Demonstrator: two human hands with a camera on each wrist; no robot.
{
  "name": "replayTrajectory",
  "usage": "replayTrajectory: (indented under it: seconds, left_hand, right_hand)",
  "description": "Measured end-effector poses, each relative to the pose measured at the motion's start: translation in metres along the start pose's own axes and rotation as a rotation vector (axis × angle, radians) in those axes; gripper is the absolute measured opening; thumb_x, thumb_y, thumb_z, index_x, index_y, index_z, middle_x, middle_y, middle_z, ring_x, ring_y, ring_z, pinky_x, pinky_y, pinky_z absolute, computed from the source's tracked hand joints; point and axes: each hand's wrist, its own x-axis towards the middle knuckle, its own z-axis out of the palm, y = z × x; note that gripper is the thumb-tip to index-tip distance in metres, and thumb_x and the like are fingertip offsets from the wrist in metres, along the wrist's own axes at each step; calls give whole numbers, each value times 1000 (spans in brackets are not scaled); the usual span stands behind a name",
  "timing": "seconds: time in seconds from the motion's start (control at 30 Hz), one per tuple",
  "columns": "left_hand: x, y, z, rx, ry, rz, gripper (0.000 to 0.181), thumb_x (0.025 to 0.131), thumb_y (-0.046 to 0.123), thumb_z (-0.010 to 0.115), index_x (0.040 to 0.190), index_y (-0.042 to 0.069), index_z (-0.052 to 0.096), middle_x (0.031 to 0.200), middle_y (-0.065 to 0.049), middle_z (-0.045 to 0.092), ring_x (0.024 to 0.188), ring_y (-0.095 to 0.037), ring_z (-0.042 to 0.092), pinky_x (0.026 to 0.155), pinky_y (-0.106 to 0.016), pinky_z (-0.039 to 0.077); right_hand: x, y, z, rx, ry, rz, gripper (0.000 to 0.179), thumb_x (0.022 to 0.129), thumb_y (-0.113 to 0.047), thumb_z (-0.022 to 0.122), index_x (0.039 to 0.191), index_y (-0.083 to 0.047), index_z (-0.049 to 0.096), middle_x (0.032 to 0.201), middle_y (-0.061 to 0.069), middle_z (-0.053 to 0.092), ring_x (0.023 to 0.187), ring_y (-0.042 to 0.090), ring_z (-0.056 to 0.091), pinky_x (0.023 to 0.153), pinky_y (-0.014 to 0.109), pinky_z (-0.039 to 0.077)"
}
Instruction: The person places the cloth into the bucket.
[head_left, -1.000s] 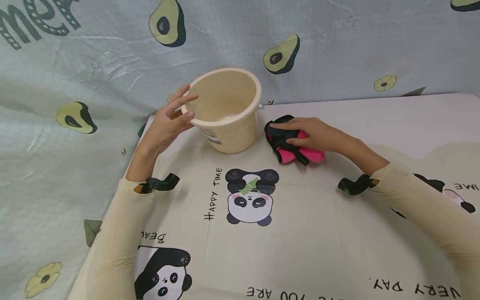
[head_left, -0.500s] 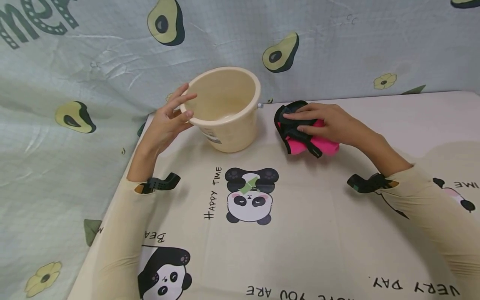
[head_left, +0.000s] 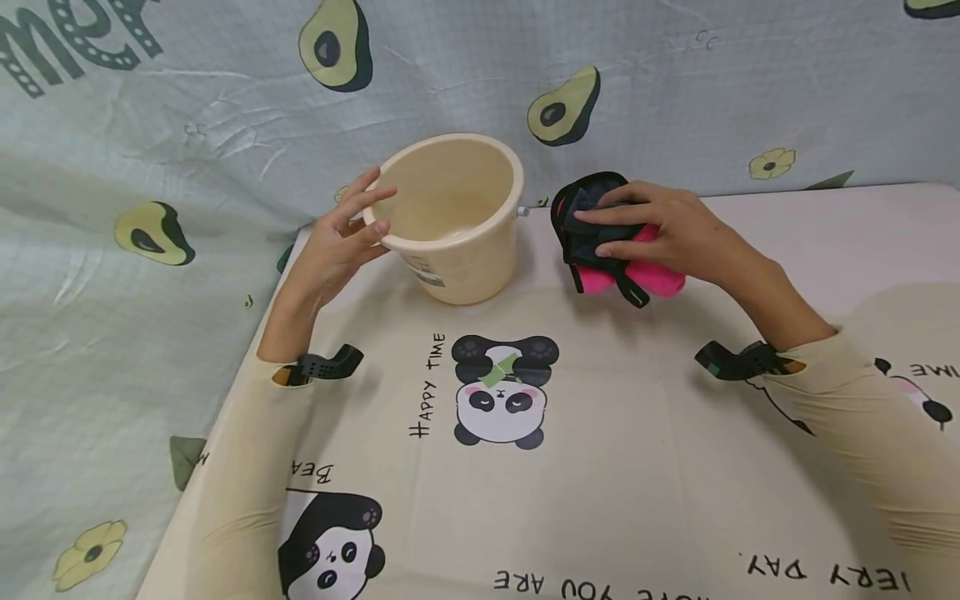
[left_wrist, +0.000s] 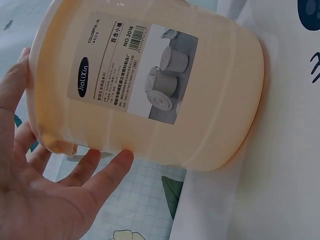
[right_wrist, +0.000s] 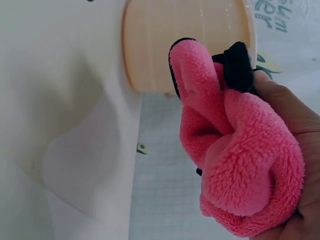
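A cream plastic bucket [head_left: 480,267] with a printed label [left_wrist: 135,70] stands at the back of the table. My left hand [head_left: 333,250] grips its left rim, some fingers over the edge and others against the outer wall. To the right of the bucket, my right hand [head_left: 675,229] holds a bunched cloth [head_left: 600,237], dark on top, with fuzzy pink fabric, black edging and a black loop. In the right wrist view the cloth's pink underside [right_wrist: 245,155] hangs apart from the table, and part of that hand is hidden behind it.
A pale tablecloth [head_left: 600,467] with panda prints and lettering covers the table. Behind and to the left hangs a light curtain [head_left: 450,67] printed with avocados and flowers. A black wrist camera [head_left: 326,364] sits on each forearm.
My right hand has moved the cloth up and away toward the table's back edge, slightly to the right. The left hand and bucket stay in place.
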Motion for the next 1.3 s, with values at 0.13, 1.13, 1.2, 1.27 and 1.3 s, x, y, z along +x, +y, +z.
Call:
replayTrajectory:
  seconds: [0.13, 1.13, 1.2, 1.27, 1.3]
  left_hand:
    - [0, -1, 0, -11, -5, 3, 58, 96, 15, 72, 148, 1, 50, 166, 11, 17, 149, -38, 27, 97, -28, 54]
    - [-1, 1, -2, -7, -7, -5, 54, 97, 15, 70, 147, 3, 52, 166, 12, 19, 147, -38, 30, 95, -28, 55]
    - [-1, 1, -2, -11, -6, -4, 53, 97, 14, 70, 147, 3, 53, 166, 12, 19, 147, -38, 30, 95, -29, 55]
    - [-1, 1, -2, -11, -6, -3, 53, 97, 14, 70, 146, 4, 53, 166, 12, 19, 148, -38, 29, 95, -29, 55]
    - [-1, 1, -2, -11, -6, -3, 53, 97, 14, 70, 146, 4, 54, 166, 11, 19, 148, -38, 29, 95, -29, 55]
  right_hand:
    - [2, -3, 0, -18, 26, -45, 57, 78, -12, 89, 131, -24, 72, 128, 9, 63, 119, 30, 59, 93, 47, 51]
    - [13, -25, -18, -89, 131, -106, 56, 74, -5, 90, 125, -22, 75, 126, 12, 63, 115, 32, 61, 90, 48, 55]
    - [14, -26, -19, -95, 142, -117, 55, 74, -4, 90, 124, -22, 76, 125, 12, 63, 114, 32, 61, 90, 48, 56]
    - [15, -27, -20, -95, 150, -122, 55, 73, -3, 90, 123, -22, 76, 124, 12, 63, 114, 32, 61, 90, 50, 56]
    - [16, -28, -21, -96, 154, -124, 55, 73, -3, 90, 123, -22, 76, 124, 12, 63, 114, 32, 62, 90, 51, 56]
